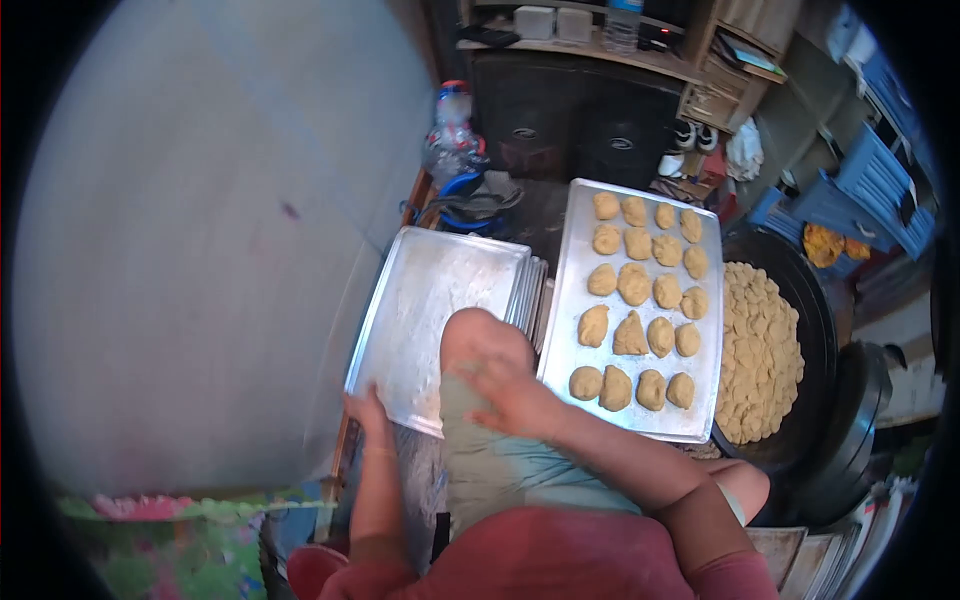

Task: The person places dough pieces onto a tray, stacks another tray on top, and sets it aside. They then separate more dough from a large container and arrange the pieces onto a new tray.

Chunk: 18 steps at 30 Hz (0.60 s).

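At the near left edge of a bare metal tray [430, 290], my left hand [368, 408] has its fingers against the rim. That tray lies on top of a stack of trays. My right hand [505, 395] rests over my knee, blurred, with its fingers apart and nothing in them. Right of the knee is a second metal tray [565, 300] bearing several rows of dough pieces [632, 284]. A black tub [815, 340] beside it holds a large heap of dough pieces [755, 350].
A blue container [462, 190] and bottles in plastic [453, 125] stand beyond the stack. Black speakers [620, 140] sit under a wooden shelf [590, 48]. A blue plastic chair [860, 200] is at the far right; a wall [230, 250] borders the left.
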Available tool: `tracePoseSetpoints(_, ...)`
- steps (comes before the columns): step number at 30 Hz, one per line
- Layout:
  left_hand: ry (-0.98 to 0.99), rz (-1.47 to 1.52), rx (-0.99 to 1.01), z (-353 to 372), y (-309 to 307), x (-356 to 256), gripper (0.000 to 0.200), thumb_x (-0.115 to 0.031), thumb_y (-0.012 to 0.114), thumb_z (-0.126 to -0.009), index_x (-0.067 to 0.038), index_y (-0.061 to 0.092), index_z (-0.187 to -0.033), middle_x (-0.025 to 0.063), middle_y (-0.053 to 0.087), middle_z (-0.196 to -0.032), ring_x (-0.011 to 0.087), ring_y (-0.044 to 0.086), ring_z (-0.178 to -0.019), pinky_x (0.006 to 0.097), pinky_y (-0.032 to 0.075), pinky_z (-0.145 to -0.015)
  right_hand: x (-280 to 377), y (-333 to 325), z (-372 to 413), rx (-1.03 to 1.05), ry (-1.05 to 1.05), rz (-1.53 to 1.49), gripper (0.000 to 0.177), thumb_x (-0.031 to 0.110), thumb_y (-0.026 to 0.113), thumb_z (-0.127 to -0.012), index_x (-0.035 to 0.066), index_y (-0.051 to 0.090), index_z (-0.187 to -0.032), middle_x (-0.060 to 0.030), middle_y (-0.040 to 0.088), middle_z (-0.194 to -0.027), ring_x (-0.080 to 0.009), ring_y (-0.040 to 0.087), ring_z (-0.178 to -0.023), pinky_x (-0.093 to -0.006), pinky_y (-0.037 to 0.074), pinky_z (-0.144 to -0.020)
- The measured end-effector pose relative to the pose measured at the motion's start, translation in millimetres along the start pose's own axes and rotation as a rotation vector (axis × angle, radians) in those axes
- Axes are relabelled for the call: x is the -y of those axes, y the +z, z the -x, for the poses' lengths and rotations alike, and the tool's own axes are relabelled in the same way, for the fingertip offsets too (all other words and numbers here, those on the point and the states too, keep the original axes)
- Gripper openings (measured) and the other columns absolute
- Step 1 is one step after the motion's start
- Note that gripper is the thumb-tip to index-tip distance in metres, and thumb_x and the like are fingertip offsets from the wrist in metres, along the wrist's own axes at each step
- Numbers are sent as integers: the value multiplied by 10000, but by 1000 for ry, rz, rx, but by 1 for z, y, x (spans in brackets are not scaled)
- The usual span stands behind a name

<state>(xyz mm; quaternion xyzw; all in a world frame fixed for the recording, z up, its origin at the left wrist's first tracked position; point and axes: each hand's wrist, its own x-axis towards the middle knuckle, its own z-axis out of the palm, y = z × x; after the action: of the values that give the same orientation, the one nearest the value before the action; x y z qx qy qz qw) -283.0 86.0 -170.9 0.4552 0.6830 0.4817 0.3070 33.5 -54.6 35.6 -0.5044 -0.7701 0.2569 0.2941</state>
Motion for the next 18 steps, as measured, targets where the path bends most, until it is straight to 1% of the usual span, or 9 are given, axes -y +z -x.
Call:
tracePoseSetpoints(1, -37, -115, -46, 26, 0, 15, 718, -19, 679, -795, 83, 300, -1396, 253, 400, -1388, 320, 404, -1281, 399, 328, -1080, 6, 7, 1, 69, -1, -15, 656, 319, 648, -847, 131, 388, -1419, -230, 223, -1510, -434, 405, -1252, -492, 329, -1052)
tracePoseSetpoints(3, -184, 125, 9, 66, 8, 45, 783, 1, 672, -807, 25, 208, -1437, 232, 391, -1385, 322, 426, -1252, 429, 371, -1055, 15, 21, 7, 103, 46, -31, 644, 314, 646, -848, 139, 397, -1416, -222, 239, -1506, -429, 434, -1229, -478, 364, -1027)
tracePoseSetpoints(4, -178, 123, 53, 82, 20, 33, 783, 1, 672, -807, 25, 208, -1437, 232, 391, -1385, 322, 426, -1252, 429, 371, -1055, 16, 25, 10, 129, 1, -52, 627, 315, 636, -856, 137, 403, -1410, -211, 259, -1500, -417, 458, -1206, -467, 387, -1003)
tracePoseSetpoints(6, -527, 365, 59, 114, 23, -8, 847, 23, 660, -820, -51, 103, -1454, 213, 366, -1389, 344, 443, -1228, 500, 418, -1014, 17, 27, 14, 145, -25, -68, 611, 315, 625, -863, 134, 410, -1405, -201, 278, -1495, -405, 483, -1183, -455, 409, -979)
tracePoseSetpoints(9, -461, 282, 98, 114, 25, 5, 858, 54, 619, -844, -116, 32, -1446, 204, 346, -1392, 365, 459, -1199, 549, 465, -953, 18, 20, 19, 182, -6, -57, 574, 310, 606, -876, 122, 426, -1388, -192, 287, -1495, -382, 493, -1184, -455, 408, -984)
tracePoseSetpoints(12, -377, 377, 174, 109, 23, 25, 828, 86, 575, -854, -128, 42, -1451, 211, 345, -1392, 378, 456, -1195, 571, 494, -904, 19, 11, 23, 209, 61, -31, 543, 309, 595, -884, 105, 448, -1365, -183, 295, -1494, -362, 485, -1208, -454, 398, -1002)
tracePoseSetpoints(14, -435, 407, 147, 112, 21, 16, 777, 95, 538, -870, -133, 74, -1449, 219, 354, -1387, 381, 480, -1164, 578, 516, -854, 17, 12, 28, 140, 64, -81, 524, 316, 588, -890, 93, 465, -1348, -177, 325, -1480, -356, 466, -1236, -441, 389, -1018)
tracePoseSetpoints(17, -536, 249, 144, 104, 7, 26, 703, 81, 523, -882, -118, 140, -1437, 228, 403, -1341, 373, 540, -1082, 563, 547, -778, 18, 12, 32, 104, 66, -144, 500, 305, 586, -893, 87, 482, -1330, -176, 356, -1461, -359, 450, -1254, -428, 385, -1027)
tracePoseSetpoints(18, -534, 282, 184, 101, 3, 39, 616, 63, 523, -888, -78, 213, -1401, 227, 456, -1278, 365, 565, -1031, 538, 555, -744, 20, 12, 34, 106, 53, -150, 500, 305, 586, -893, 87, 482, -1330, -176, 356, -1461, -359, 450, -1254, -428, 385, -1027)
